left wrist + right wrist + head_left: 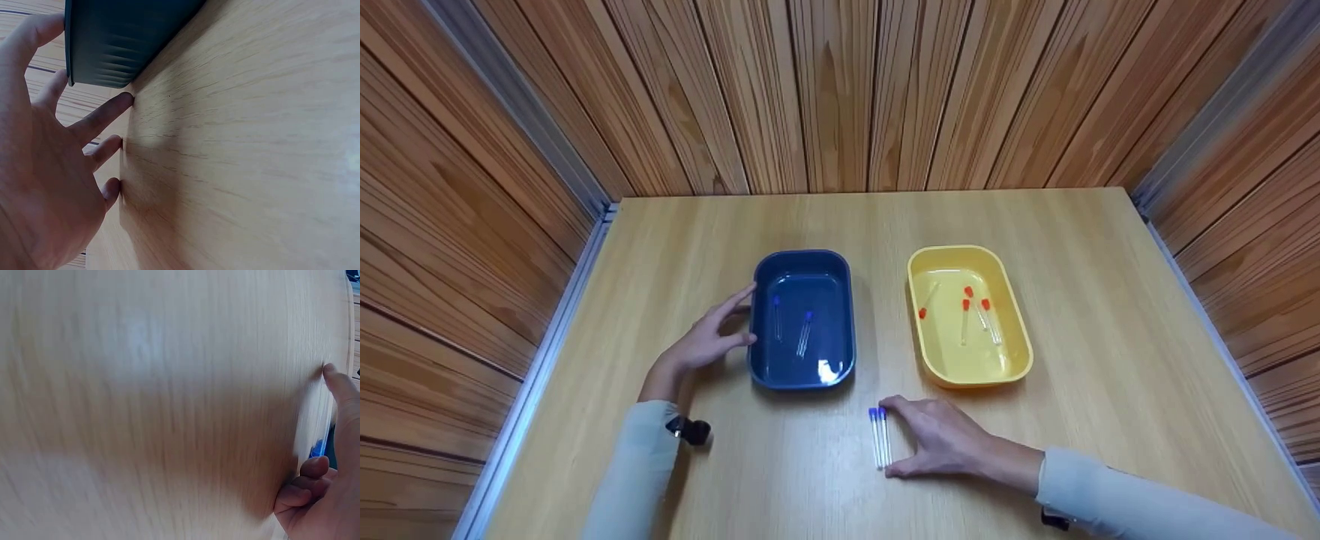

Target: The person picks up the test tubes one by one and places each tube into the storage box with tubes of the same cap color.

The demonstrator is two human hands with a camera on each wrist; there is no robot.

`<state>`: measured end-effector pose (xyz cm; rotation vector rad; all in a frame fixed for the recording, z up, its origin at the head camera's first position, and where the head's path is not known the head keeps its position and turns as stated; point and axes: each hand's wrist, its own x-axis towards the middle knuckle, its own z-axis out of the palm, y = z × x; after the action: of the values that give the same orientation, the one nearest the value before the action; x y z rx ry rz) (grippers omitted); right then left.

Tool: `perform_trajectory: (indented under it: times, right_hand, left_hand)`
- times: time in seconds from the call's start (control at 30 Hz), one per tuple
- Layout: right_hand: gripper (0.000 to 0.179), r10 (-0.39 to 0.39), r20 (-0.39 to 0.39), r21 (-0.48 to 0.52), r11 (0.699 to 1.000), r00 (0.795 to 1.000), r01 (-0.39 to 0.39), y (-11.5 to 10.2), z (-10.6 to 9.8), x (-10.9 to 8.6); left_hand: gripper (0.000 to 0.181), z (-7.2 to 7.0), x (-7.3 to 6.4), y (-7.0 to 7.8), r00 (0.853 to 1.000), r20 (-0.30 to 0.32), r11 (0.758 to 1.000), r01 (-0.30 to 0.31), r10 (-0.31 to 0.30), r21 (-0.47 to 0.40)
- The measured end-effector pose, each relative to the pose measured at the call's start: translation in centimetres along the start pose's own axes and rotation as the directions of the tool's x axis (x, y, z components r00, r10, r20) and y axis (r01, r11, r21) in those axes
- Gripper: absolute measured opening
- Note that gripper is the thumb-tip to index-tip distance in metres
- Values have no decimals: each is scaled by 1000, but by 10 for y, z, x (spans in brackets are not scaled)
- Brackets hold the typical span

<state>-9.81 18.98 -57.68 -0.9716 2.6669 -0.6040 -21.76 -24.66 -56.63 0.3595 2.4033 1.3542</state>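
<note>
A small row of clear capped tubes (878, 442) with blue-purple caps lies on the table in the head view. My right hand (941, 439) rests at its right side, index finger by the caps and thumb by the lower ends; no firm grip shows. In the right wrist view, the thumb and curled fingers (295, 495) touch the table, with a blue cap (318, 448) partly hidden behind them. My left hand (706, 341) touches the left side of a dark blue tray (802, 381), fingers spread. Blue-capped tubes (805, 335) lie in that tray.
A yellow tray (939, 367) stands right of the blue one and holds several red-capped tubes (965, 322). Wood-plank walls (840, 97) with metal corner posts enclose the table (780, 480) at the back and both sides.
</note>
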Motion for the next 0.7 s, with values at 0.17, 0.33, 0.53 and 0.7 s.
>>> perform_trajectory:
  times: [0.17,0.33,0.53,0.7]
  right_hand:
    - [94,6,12,2,1000,1000,-6,-2,-4,0]
    - [96,23,41,29,999,999,-24,-8,-16,2]
    - [95,31,49,104,994,998,-36,-17,-32,14]
    - [97,74,5,204,976,997,-73,-22,-46,27]
  left_hand:
    - [88,0,-1,2,1000,6,1000,28,-28,-7]
    - [88,-1,-1,2,1000,6,1000,21,-21,-2]
    - [87,-1,-1,0,999,-9,999,36,-36,5]
    - [87,0,1,-1,999,-4,999,44,-44,4]
